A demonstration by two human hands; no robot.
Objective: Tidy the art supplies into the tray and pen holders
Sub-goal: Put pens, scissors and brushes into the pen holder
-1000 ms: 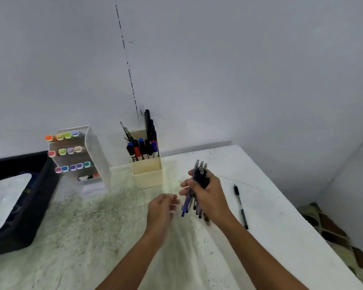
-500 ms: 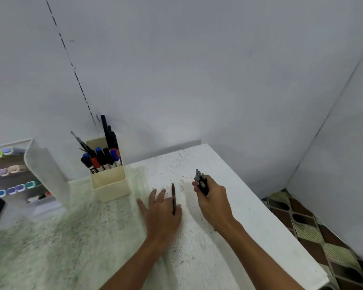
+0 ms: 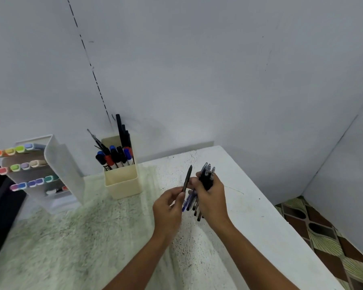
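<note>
White speckled tabletop (image 3: 249, 216) lies beneath my hands: my left hand (image 3: 169, 206) pinches a slim black pen (image 3: 187, 178) upright at its lower end, beside my right hand (image 3: 212, 197), curled around a bundle of black and blue pens (image 3: 205, 181). Farther back, a cream square pen holder (image 3: 122, 181) carries markers whose labels I cannot read, near a white tiered rack of pastel markers (image 3: 57, 164).

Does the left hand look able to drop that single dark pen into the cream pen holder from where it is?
Probably yes. The left hand pinches the single dark pen, and bare table lies between it and the cream pen holder. The markers crowd the opening, though, so space may be tight.
</note>
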